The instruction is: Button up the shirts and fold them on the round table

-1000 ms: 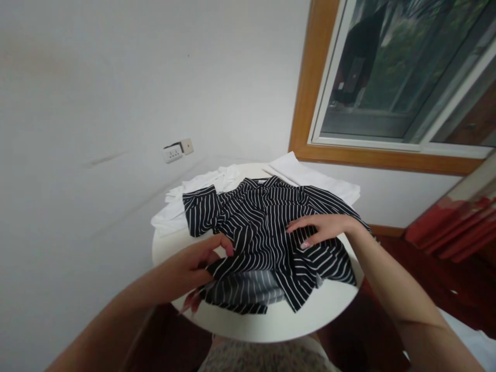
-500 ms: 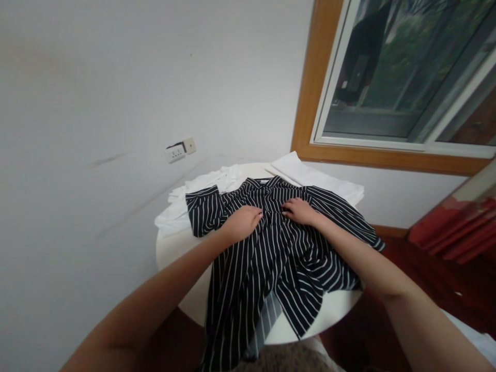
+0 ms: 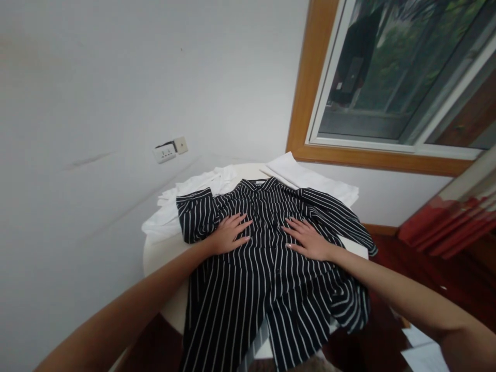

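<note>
The hands have been moved apart since the earlier frame: the left hand [image 3: 228,233] and right hand [image 3: 308,240] are pressed flat, fingers wide, on the shirt [image 3: 256,289] at frame centre. With its hem hung over the bench [image 3: 165,268], the shirt could be dragged off by its own weight.

Your left hand [image 3: 228,235] and right hand [image 3: 308,240] are bare, and your forearms [image 3: 163,289] are uncovered for as far as they show. Your fingernails [image 3: 289,246] are fairly long and seem to carry a pale polish.
</note>
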Demonstrator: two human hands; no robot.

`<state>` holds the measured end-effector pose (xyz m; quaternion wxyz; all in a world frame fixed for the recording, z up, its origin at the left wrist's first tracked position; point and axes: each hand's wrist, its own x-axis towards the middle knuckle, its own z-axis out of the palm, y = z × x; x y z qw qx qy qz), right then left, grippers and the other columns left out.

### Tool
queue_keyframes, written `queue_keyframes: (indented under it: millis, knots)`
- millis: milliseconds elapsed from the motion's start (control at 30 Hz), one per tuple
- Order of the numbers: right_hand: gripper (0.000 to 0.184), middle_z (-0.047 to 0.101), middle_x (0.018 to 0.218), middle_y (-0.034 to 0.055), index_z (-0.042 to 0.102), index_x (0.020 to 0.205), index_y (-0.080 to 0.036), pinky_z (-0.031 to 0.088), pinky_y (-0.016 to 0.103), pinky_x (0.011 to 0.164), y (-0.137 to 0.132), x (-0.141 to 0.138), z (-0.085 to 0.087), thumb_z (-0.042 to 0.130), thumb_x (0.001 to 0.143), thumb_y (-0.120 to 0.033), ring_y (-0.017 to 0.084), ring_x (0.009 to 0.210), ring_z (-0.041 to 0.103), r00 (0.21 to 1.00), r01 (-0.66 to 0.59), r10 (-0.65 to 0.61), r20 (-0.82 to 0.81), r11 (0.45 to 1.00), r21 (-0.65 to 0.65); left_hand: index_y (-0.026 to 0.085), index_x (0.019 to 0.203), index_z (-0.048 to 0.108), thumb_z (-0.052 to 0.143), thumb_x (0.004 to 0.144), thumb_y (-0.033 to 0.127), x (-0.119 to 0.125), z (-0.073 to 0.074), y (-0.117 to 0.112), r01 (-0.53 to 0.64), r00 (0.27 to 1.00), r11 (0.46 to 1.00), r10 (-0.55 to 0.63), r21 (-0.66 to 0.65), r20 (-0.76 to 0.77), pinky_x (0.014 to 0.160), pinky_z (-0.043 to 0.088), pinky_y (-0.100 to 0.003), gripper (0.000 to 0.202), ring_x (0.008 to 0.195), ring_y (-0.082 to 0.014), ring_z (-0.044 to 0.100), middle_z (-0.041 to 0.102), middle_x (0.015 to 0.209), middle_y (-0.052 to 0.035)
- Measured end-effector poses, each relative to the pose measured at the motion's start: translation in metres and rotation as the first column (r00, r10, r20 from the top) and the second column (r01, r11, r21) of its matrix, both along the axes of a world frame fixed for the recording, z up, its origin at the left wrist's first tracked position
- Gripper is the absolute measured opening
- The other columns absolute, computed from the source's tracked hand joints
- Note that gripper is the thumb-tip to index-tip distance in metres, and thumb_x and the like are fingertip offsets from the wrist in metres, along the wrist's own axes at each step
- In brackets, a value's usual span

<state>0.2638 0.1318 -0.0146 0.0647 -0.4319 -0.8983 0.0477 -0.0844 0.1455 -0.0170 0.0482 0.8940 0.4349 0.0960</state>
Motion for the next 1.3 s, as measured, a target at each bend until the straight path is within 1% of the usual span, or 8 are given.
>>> queue_keyframes:
  millis: [167, 467, 633, 767, 900, 1000, 1133, 1300]
  knots:
    - [0.069, 0.024, 0.154, 0.0109, 0.034, 0.146, -0.025, 0.013, 0.057, 0.113, -0.010, -0.012, -0.005, 0.030, 0.090, -0.066, 0.030, 0.143, 0.016, 0.978, 0.206, -0.206, -0.022, 0.978, 0.004, 0.031, 0.148, 0.024, 0.039, 0.090, 0.058, 0.003, 0.011, -0.014, 0.034, 0.999, 0.999, -0.034, 0.011, -0.006, 0.111, 0.013, -0.060, 0.066, 0.143, -0.0323, 0.015, 0.016, 0.157, -0.0109]
    - [0.066, 0.022, 0.156, 0.0079, 0.032, 0.147, -0.028, 0.008, 0.060, 0.113, -0.031, -0.011, 0.001, 0.032, 0.091, -0.063, 0.030, 0.144, 0.013, 0.999, 0.042, -0.042, 0.009, 0.999, 0.022, 0.034, 0.144, 0.034, 0.048, 0.086, 0.060, -0.005, 0.013, -0.043, 0.152, 0.988, 0.987, -0.153, -0.052, -0.006, 0.112, 0.009, -0.061, 0.065, 0.142, -0.0321, 0.020, 0.025, 0.155, -0.0088]
    - [0.074, 0.014, 0.157, 0.0104, 0.026, 0.149, -0.026, 0.006, 0.066, 0.109, -0.053, -0.011, -0.002, 0.030, 0.088, -0.069, 0.034, 0.144, 0.009, 0.981, 0.192, -0.192, 0.003, 0.981, -0.027, 0.033, 0.148, 0.024, 0.046, 0.081, 0.068, -0.004, 0.016, -0.071, 0.051, 0.996, 0.996, -0.056, -0.079, -0.066, 0.107, 0.008, -0.068, 0.079, 0.142, -0.0371, 0.016, 0.016, 0.157, -0.0130]
    - [0.081, 0.025, 0.154, 0.0118, 0.036, 0.145, -0.027, 0.021, 0.061, 0.109, -0.059, 0.002, 0.014, 0.046, 0.080, -0.073, 0.036, 0.140, 0.023, 0.997, 0.072, -0.074, -0.007, 0.988, -0.135, 0.032, 0.146, 0.029, 0.052, 0.070, 0.076, -0.003, 0.036, -0.088, 0.022, 0.992, 0.983, -0.044, -0.182, -0.121, 0.105, 0.017, -0.066, 0.091, 0.139, -0.0391, 0.023, 0.025, 0.154, -0.0148]
    - [0.050, 0.064, 0.119, 0.0107, 0.066, 0.115, -0.020, 0.044, 0.039, 0.096, -0.020, -0.002, 0.048, 0.044, 0.090, -0.058, 0.025, 0.108, 0.060, 0.988, 0.072, -0.087, -0.126, 0.990, -0.118, 0.023, 0.117, 0.063, 0.049, 0.080, 0.066, 0.014, 0.061, -0.063, 0.001, 1.000, 0.992, 0.002, -0.124, 0.019, 0.101, 0.033, -0.050, 0.058, 0.109, -0.0291, 0.057, 0.066, 0.113, -0.0120]
    - [0.038, 0.066, 0.116, 0.0082, 0.067, 0.113, -0.019, 0.043, 0.034, 0.096, 0.023, -0.029, 0.056, 0.037, 0.096, -0.037, 0.022, 0.107, 0.060, 0.983, 0.094, -0.091, -0.157, 0.996, 0.008, 0.018, 0.095, 0.070, 0.038, 0.092, 0.049, 0.040, 0.060, -0.022, -0.100, 0.993, 0.995, 0.098, 0.027, 0.066, 0.096, 0.039, -0.042, 0.044, 0.098, -0.0253, 0.059, 0.069, 0.094, -0.0118]
    - [0.041, 0.053, 0.137, 0.0079, 0.056, 0.130, -0.019, 0.034, 0.036, 0.106, 0.065, -0.067, 0.029, 0.039, 0.096, -0.034, 0.022, 0.127, 0.046, 0.989, 0.144, -0.145, -0.040, 0.989, -0.026, 0.016, 0.124, 0.058, 0.037, 0.093, 0.035, 0.067, 0.029, 0.023, -0.300, 0.953, 0.943, 0.302, 0.147, 0.004, 0.102, 0.035, -0.044, 0.042, 0.120, -0.0274, 0.048, 0.058, 0.128, -0.0135]
    - [0.060, 0.025, 0.155, 0.0036, 0.033, 0.146, -0.029, 0.010, 0.055, 0.113, 0.073, -0.075, -0.005, 0.020, 0.095, -0.059, 0.025, 0.143, 0.017, 0.970, 0.239, -0.240, -0.041, 0.971, -0.009, 0.028, 0.145, 0.034, 0.026, 0.093, 0.055, 0.068, -0.003, 0.042, -0.438, 0.893, 0.897, 0.441, 0.050, -0.087, 0.110, 0.017, -0.060, 0.059, 0.140, -0.0324, 0.023, 0.028, 0.154, -0.0077]
